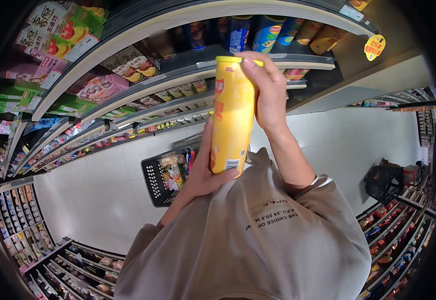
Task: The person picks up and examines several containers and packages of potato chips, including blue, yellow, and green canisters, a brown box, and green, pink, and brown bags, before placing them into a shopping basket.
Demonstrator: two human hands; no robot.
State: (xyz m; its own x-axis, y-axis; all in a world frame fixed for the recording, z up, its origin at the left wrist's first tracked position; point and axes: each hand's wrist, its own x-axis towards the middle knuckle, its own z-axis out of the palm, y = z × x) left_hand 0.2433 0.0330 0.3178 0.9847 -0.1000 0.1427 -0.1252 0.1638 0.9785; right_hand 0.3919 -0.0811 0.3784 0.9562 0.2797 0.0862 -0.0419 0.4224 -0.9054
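Note:
A tall yellow canister of chips with a yellow-green lid is held up in front of my chest, slightly tilted. My left hand is wrapped around its lower part, with the thumb across the front near the barcode. At the top, my right hand grips the lid end, fingers over the rim and thumb against the side. Just behind the canister is a shelf with similar cans, among them a blue chip can and a dark blue can.
Snack boxes line the curved shelves at the left. A black basket with packaged goods stands on the floor beside me. Another black basket is at the right. A yellow round tag hangs from the upper shelf edge.

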